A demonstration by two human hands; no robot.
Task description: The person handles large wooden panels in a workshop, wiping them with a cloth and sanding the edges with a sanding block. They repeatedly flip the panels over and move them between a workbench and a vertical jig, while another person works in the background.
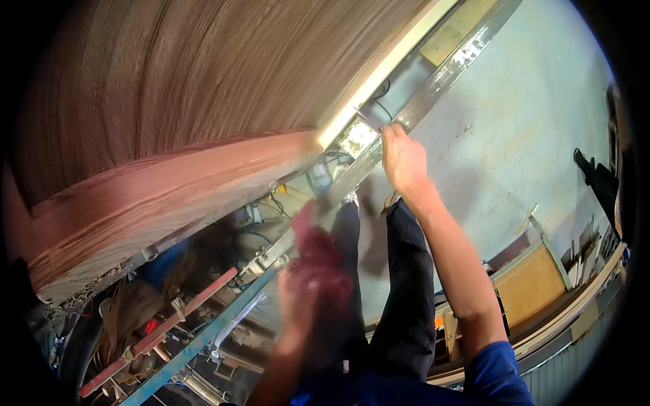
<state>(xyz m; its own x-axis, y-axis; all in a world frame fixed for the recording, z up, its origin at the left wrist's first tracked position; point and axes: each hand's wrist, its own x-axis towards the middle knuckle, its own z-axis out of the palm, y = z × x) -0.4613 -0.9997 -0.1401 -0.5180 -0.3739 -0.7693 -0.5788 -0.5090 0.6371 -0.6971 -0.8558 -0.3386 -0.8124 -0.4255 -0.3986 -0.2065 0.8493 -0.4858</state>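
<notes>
My right hand (403, 158) reaches forward and rests its fingers on a long metal rail (433, 88) that runs beside a large brown wooden panel (176, 101). My left hand (313, 271) is blurred by motion, held low in front of my dark trousers (399, 291), close to the lower stretch of the same rail. Whether it holds anything cannot be told from the blur. A small bright metal piece (357, 136) sits at the panel's corner, just left of my right fingers.
Under the panel lie cables (318, 177), a blue metal bar (203, 338), a red bar (159, 335) and scrap. A pale concrete floor (528, 115) spreads to the right. Wooden boards (535, 284) lie lower right. Another person's dark limb (596, 179) shows at the right edge.
</notes>
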